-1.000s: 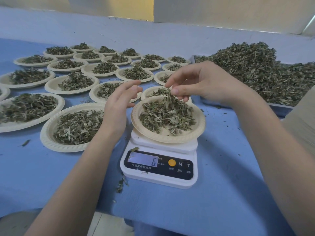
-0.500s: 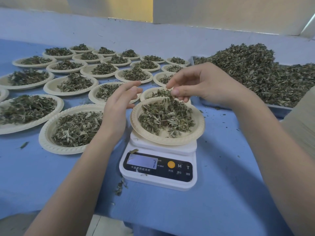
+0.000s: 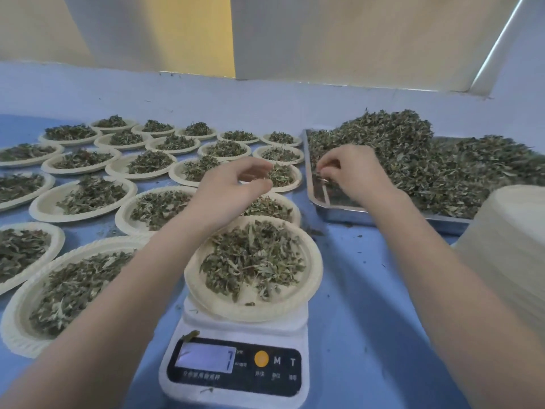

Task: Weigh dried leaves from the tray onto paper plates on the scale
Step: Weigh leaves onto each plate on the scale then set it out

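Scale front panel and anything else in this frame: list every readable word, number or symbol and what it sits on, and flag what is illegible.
"7": digit on the scale display.
"M": white letter on the scale's black panel.
"T": white letter on the same panel.
Small white print under the display, beside it and under the orange button: too small and blurred to read.
Paper plates, tray and wall: no text visible.

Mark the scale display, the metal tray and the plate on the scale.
scale display [image 3: 205, 357]: head view, middle of the lit screen.
metal tray [image 3: 342, 214]: head view, bare near rim.
plate on the scale [image 3: 313, 261]: head view, right rim.
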`<state>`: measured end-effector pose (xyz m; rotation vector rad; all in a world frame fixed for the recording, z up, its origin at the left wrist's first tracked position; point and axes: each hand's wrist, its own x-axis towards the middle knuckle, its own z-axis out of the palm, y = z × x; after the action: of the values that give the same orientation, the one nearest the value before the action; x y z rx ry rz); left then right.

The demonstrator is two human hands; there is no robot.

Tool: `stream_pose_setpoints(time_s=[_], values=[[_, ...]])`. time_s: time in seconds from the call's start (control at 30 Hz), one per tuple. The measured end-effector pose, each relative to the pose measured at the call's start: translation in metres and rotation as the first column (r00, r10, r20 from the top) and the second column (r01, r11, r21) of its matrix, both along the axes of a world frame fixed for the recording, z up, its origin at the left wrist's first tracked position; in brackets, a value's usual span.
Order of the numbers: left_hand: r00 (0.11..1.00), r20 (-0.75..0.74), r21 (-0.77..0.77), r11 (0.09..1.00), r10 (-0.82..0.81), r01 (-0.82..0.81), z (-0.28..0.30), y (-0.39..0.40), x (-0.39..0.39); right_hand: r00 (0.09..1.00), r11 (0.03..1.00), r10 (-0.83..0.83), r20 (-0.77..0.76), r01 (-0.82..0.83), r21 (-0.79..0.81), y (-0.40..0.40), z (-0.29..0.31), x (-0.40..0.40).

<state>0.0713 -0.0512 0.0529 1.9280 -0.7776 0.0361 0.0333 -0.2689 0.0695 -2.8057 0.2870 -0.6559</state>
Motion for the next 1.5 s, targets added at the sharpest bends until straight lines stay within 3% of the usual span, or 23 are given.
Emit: stream_pose_setpoints(time_s=[0.03,0.1,0.17,0.3,0.4,0.53,0.7,0.9,1.0,1.13,1.27,1.5], values=[[1.0,-0.006,0.008,1.0,-0.001,0.001,0.001,-0.003,0.002,0.984,0.993,-0.103,-0.149,0.093,-0.073,-0.012,-0.004,0.008],[1.0,-0.009,0.036,0.999,-0.007,0.007,0.0,-0.008,0.004,0.831,0.965,-0.245,-0.5,0.16,-0.207,-0.027,-0.018,0.016],[1.0,-0.02,0.054,0.998,-0.012,0.013,-0.002,-0.009,0.006,0.774,0.978,-0.204,-0.599,0.131,-0.163,-0.031,-0.031,0.018],[0.999,-0.039,0.041,0.999,-0.009,0.011,-0.003,0.0,0.007,0.877,0.997,-0.079,-0.475,0.079,-0.021,-0.017,-0.04,0.014],[0.998,-0.064,0.031,0.999,-0.019,0.021,-0.004,0.011,0.005,0.929,0.994,0.09,-0.36,-0.062,0.088,0.003,-0.036,0.0],[0.994,-0.107,0.059,0.998,0.024,-0.018,-0.012,0.033,-0.006,0.895,0.928,0.308,-0.322,-0.209,0.308,0.034,-0.031,-0.03],[0.968,-0.224,0.023,0.994,0.112,-0.11,-0.032,0.06,-0.027,0.849,0.792,0.419,-0.323,-0.167,0.587,0.066,-0.035,-0.065],[0.937,-0.29,0.035,0.981,0.193,-0.191,-0.051,0.067,-0.041,0.909,0.755,0.356,-0.218,-0.142,0.64,0.088,-0.057,-0.073],[0.91,-0.37,-0.053,0.974,0.187,-0.222,-0.055,0.059,-0.046,0.933,0.681,0.334,-0.133,-0.141,0.719,0.095,-0.058,-0.07],[0.917,-0.326,-0.187,0.935,0.231,-0.302,-0.04,0.059,-0.038,0.955,0.616,0.295,-0.023,-0.172,0.769,0.103,-0.046,-0.063],[0.897,-0.339,-0.276,0.881,0.284,-0.383,-0.016,0.077,-0.016,0.937,0.595,0.348,0.01,-0.229,0.77,0.116,-0.028,-0.04],[0.81,-0.336,-0.261,0.779,0.48,-0.57,0.016,0.135,0.046,0.908,0.625,0.419,-0.002,-0.288,0.725,0.173,0.004,0.036]])
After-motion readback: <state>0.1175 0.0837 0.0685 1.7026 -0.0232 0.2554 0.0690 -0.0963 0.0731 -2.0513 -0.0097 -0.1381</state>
